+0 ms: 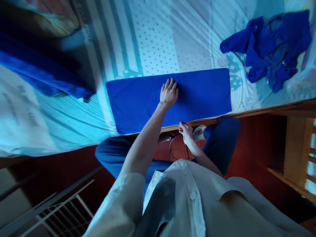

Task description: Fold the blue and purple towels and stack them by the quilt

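A long rectangle of folded blue cloth (138,98) lies flat along the front edge of the bed. My left hand (169,92) rests on it near the middle, open, palm down with the fingers stretched out. At the cloth's near edge, by the wooden bed rail, is my right hand (186,131). Its thumb and fingers are drawn together close to the edge; what they hold, if anything, is too small to make out.
Crumpled blue clothing (264,46) lies on the patterned bedsheet (158,39) at the right. More folded blue fabric (44,69) is at the left. Below the bed edge are my legs, a thin cable and the red floor (254,148). A white metal rack (66,207) stands at lower left.
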A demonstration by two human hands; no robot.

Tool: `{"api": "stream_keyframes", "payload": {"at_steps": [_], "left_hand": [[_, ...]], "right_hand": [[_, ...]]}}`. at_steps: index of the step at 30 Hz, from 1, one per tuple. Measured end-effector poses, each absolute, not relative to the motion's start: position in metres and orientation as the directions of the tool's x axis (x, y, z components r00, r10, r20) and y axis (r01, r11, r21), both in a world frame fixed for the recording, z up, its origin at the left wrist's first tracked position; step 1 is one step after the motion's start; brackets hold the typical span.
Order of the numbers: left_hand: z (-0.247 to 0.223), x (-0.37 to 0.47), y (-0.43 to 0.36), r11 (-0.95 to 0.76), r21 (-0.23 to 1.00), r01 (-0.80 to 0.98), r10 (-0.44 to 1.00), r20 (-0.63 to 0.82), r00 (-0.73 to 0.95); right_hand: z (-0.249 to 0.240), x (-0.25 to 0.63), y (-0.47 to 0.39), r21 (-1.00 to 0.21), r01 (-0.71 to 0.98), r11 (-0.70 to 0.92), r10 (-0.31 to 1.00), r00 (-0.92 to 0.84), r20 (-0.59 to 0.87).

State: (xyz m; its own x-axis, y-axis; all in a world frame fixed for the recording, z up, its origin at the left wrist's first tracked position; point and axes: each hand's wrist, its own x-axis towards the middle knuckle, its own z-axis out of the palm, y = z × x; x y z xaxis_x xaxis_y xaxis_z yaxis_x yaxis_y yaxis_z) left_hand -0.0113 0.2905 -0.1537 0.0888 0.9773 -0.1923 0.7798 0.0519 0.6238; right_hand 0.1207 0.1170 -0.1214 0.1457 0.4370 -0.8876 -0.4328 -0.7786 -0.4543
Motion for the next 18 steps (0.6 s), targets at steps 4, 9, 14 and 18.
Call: {"api": "stream_keyframes", "payload": {"at_steps": [4, 9, 14, 18], "left_hand": [[-0.156, -0.011, 0.346, 0.061, 0.631, 0.773, 0.966, -0.232, 0.114], [-0.157, -0.015, 0.383, 0.107, 0.543, 0.833, 0.925, -0.361, 0.117], [-0.153, -0.021, 0.391, 0.105, 0.539, 0.835, 0.929, -0.354, 0.112], [-0.141, -0.028, 0.39, 0.074, 0.539, 0.839, 0.937, -0.327, 0.127]], "right_hand": [[-0.123, 0.121, 0.116, -0.433, -0.513, -0.741, 0.467, 0.069, -0.881], [-0.125, 0.118, 0.115, -0.386, -0.578, -0.719, 0.448, 0.039, -0.893], [-0.124, 0.118, 0.117, -0.346, -0.646, -0.68, 0.428, 0.034, -0.903], [-0.118, 0.121, 0.115, -0.35, -0.654, -0.67, 0.449, 0.018, -0.893]]}}
